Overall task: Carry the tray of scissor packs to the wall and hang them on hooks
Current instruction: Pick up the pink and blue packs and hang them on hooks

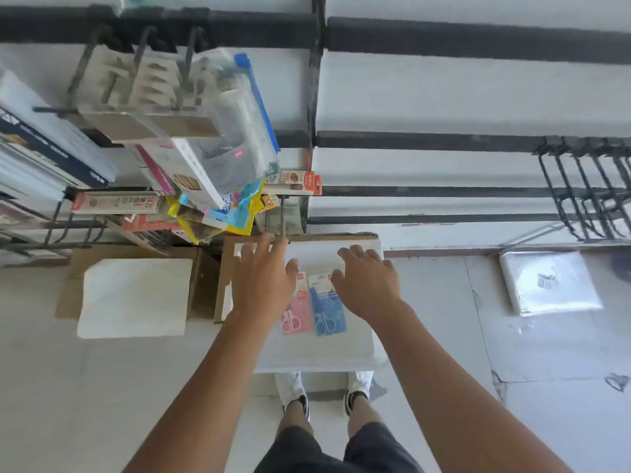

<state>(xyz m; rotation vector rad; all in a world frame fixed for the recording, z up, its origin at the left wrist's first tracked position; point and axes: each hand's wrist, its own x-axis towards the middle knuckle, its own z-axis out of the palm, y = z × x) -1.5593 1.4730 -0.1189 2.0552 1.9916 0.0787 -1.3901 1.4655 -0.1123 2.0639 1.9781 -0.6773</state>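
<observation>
head view: a white tray [341, 349] sits low in front of the person, resting on a cardboard box [300, 238] whose edge shows at the tray's 12 o'clock. two scissor packs lie flat near the tray's middle, side by side and touching: a pink scissor pack [296, 319] and, at its 3 o'clock, a blue scissor pack [325, 308]. the left hand [264, 278] hovers palm down over the tray's 10 o'clock part, fingers spread wide and holding nothing, its thumb side overlapping the top of the pink pack; whether it touches the pack cannot be told. the right hand [367, 278] hovers palm down at the blue pack's 2 o'clock, fingers loosely splayed and empty, thumb near the pack's upper corner. at the tray's 6 o'clock two white shoes [293, 387] show beneath its near edge. at 9 o'clock of the tray a second cardboard box [133, 295] holds white sheets. the wall [444, 97] with dark rails fills 12 o'clock; crowded hooks of stationery packs [205, 148] hang at 10 o'clock, bare black hooks [587, 186] at 2 o'clock. a plastic-wrapped white bundle [549, 283] lies on the floor at 3 o'clock.
</observation>
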